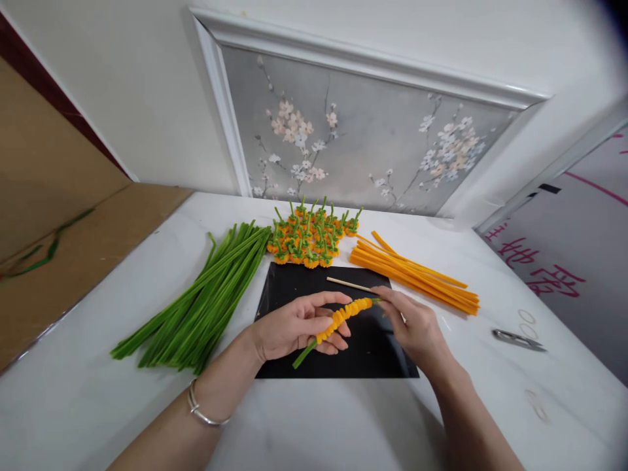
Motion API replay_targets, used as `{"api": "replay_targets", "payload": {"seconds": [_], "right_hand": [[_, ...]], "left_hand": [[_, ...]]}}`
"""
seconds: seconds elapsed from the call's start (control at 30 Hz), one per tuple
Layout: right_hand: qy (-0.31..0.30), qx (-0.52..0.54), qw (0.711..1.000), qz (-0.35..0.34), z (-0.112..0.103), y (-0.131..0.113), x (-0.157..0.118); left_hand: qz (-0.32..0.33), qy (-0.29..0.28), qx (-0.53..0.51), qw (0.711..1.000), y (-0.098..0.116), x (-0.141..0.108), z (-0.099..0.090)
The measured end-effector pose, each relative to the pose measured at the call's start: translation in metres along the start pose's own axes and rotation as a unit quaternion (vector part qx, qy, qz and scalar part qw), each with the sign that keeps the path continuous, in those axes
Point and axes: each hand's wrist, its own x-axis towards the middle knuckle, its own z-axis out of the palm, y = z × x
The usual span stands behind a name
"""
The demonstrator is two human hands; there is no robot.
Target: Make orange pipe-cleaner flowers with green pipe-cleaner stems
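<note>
Over the black mat [373, 356] at the middle of the worktop [324, 418], the fingers of the left hand [287, 327] grasp an orange coil [345, 316] wound around a green stem [305, 354], while the fingers of the right hand [417, 327] pinch the stem's far right end and hold a thin stick [348, 284] pointing left. A bundle of green strips [196, 304] lies left of the mat, small orange flowers [310, 239] crowd together just beyond its far edge, and orange strips [415, 271] lie to the far right, with snips [517, 339] nearer and farther right.
</note>
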Motion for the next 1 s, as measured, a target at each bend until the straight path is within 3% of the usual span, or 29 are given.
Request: {"api": "replay_targets", "payload": {"seconds": [0.07, 0.17, 0.27, 0.33, 0.43, 0.53, 0.6, 0.67, 0.77, 0.83, 0.9, 1.0], "right_hand": [[-0.031, 0.062, 0.997, 0.028, -0.003, -0.003, 0.000], [-0.118, 0.142, 0.982, 0.024, -0.011, -0.011, 0.001], [-0.201, 0.165, 0.965, -0.006, -0.016, -0.018, 0.002], [-0.213, 0.162, 0.963, -0.015, -0.015, -0.022, 0.002], [-0.144, 0.142, 0.979, -0.022, -0.009, -0.023, 0.002], [-0.008, 0.090, 0.994, -0.061, -0.005, -0.023, 0.003], [0.072, 0.073, 0.991, -0.090, -0.004, -0.026, 0.003], [0.114, 0.107, 0.981, -0.117, -0.005, -0.031, 0.004], [0.126, 0.214, 0.959, -0.133, -0.004, -0.043, 0.002], [0.104, 0.255, 0.956, -0.100, 0.000, -0.048, 0.001], [0.071, 0.242, 0.966, -0.061, 0.005, -0.050, 0.000], [0.044, 0.166, 0.982, -0.082, 0.009, -0.049, 0.002]], "left_hand": [[0.028, 0.017, -0.042, 0.999, -0.001, 0.001, -0.001], [0.080, 0.096, -0.110, 0.986, -0.001, 0.005, -0.002], [0.107, 0.164, -0.150, 0.969, 0.000, 0.008, -0.004], [0.109, 0.176, -0.160, 0.965, 0.000, 0.009, -0.004], [0.103, 0.163, -0.139, 0.971, 0.000, 0.009, -0.001], [0.098, 0.145, -0.111, 0.978, 0.000, 0.008, 0.003], [0.097, 0.139, -0.108, 0.979, 0.000, 0.009, 0.005], [0.097, 0.146, -0.115, 0.978, 0.001, 0.009, 0.005], [0.097, 0.175, -0.129, 0.971, 0.000, 0.011, 0.004], [0.094, 0.190, -0.135, 0.968, -0.001, 0.011, 0.003], [0.092, 0.198, -0.136, 0.966, -0.004, 0.012, 0.003], [0.104, 0.196, -0.116, 0.968, -0.008, 0.015, 0.006]]}}
